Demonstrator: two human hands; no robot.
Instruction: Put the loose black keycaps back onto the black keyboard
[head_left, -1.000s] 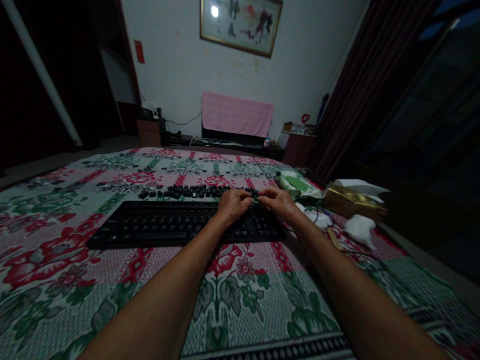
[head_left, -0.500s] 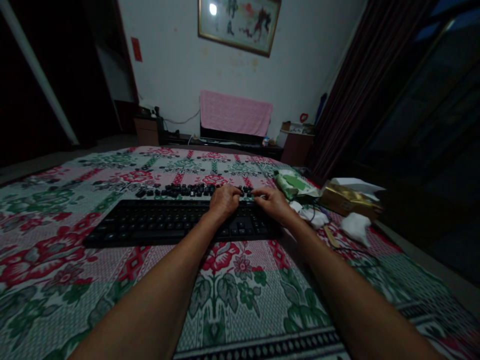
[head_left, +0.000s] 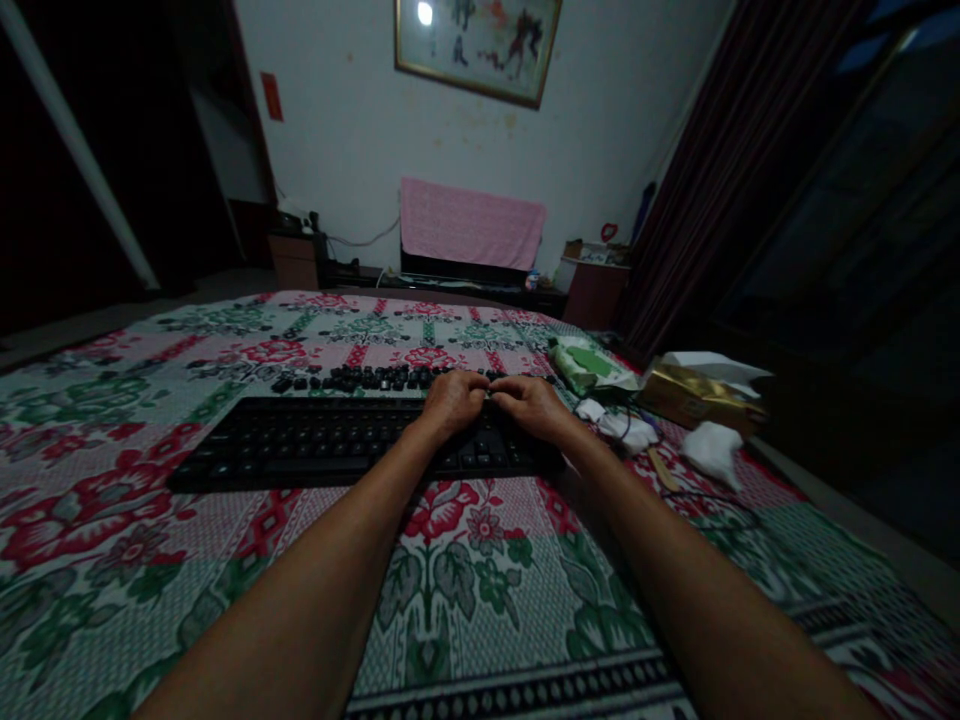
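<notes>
My left hand (head_left: 454, 402) and right hand (head_left: 531, 405) close together at far edge of keyboard (head_left: 300, 440), fingers curled; can't tell whether they grip anything. Loose black keys (head_left: 367, 378) just beyond keyboard, probably for easy reach; keyboard flat on flowered cloth (head_left: 187, 560), likely for steadiness.

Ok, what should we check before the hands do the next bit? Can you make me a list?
1. Keyboard resting on the flowery cloth: ok.
2. Left hand and right hand close together at its far edge: ok.
3. Something pinched between the hands: cannot tell, too small and dark.
4. Row of small black pieces lying beyond the keyboard: ok.
5. White wad away from the keyboard: ok.
6. Bright light: not ok, the room looks dim.
</notes>
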